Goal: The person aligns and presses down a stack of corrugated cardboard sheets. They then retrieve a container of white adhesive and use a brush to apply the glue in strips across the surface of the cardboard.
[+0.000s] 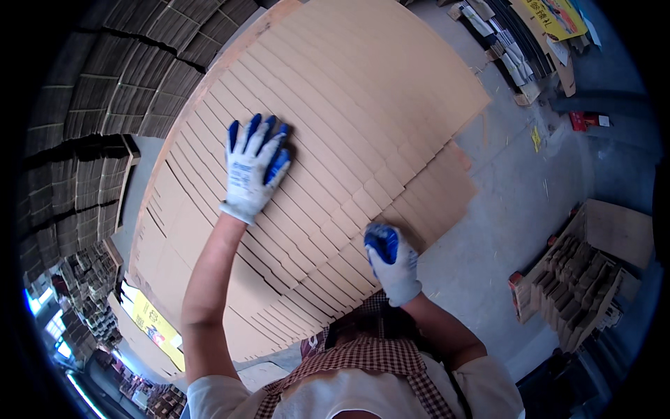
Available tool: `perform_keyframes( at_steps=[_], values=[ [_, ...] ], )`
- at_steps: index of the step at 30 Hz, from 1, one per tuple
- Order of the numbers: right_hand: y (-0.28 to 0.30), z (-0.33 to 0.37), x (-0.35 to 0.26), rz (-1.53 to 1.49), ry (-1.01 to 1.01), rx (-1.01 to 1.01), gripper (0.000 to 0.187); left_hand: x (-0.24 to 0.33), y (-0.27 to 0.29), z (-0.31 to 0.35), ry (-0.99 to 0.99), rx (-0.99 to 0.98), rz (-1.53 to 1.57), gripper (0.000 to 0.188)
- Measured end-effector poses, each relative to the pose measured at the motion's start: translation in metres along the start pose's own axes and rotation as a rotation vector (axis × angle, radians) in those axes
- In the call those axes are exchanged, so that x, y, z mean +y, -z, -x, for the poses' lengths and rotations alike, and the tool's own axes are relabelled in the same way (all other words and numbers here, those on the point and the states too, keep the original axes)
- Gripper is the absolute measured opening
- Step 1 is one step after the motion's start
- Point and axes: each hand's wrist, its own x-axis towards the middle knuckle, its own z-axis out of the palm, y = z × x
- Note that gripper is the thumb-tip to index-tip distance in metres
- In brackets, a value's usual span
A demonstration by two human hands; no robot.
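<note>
Overlapping brown cardboard sheets [335, 126] are fanned out in front of me, their edges forming long parallel lines. My left hand [252, 167], in a white glove with blue-coated fingertips, lies flat on them with the fingers stretched forward. By the near right edge of the cardboard is my right hand [392, 262], gloved the same way. Its fingers are curled in, and whatever they may hold is hidden. A smaller group of cardboard strips [433, 199] juts out beyond that right edge.
Bundled cardboard stacks [132, 84] rise at the far left. On the floor at right, a cardboard box [579, 272] contains folded brown pieces. A red object [579, 121] and a pile of flat boards [509, 49] lie at the far right. A yellow printed sheet [157, 325] is at lower left.
</note>
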Motion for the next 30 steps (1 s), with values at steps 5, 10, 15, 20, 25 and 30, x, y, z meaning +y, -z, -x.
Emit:
perform_keyframes(
  at_steps=[5, 10, 15, 20, 25, 30],
  values=[
    [0.027, -0.035, -0.007, 0.46, 0.399, 0.136, 0.049, 0.044, -0.015, -0.016, -0.043, -0.019, 0.037, 0.051],
    [0.016, -0.038, 0.009, 0.605, 0.403, 0.069, 0.049, 0.054, -0.023, -0.032, -0.003, -0.032, 0.008, 0.053],
    [0.018, -0.058, -0.002, 0.241, 0.397, 0.192, 0.037, 0.055, -0.029, -0.033, 0.027, -0.028, -0.009, 0.054],
    [0.017, -0.069, -0.005, -0.336, -0.192, 0.007, 0.031, 0.056, -0.028, -0.036, 0.026, -0.045, 0.008, 0.055],
    [0.016, -0.07, 0.002, -0.434, -0.188, 0.025, 0.027, 0.059, -0.023, -0.04, 0.024, -0.057, 0.034, 0.057],
    [0.017, -0.068, -0.006, -0.512, -0.249, 0.011, 0.027, 0.057, -0.023, -0.041, 0.016, -0.065, 0.033, 0.057]
  ],
)
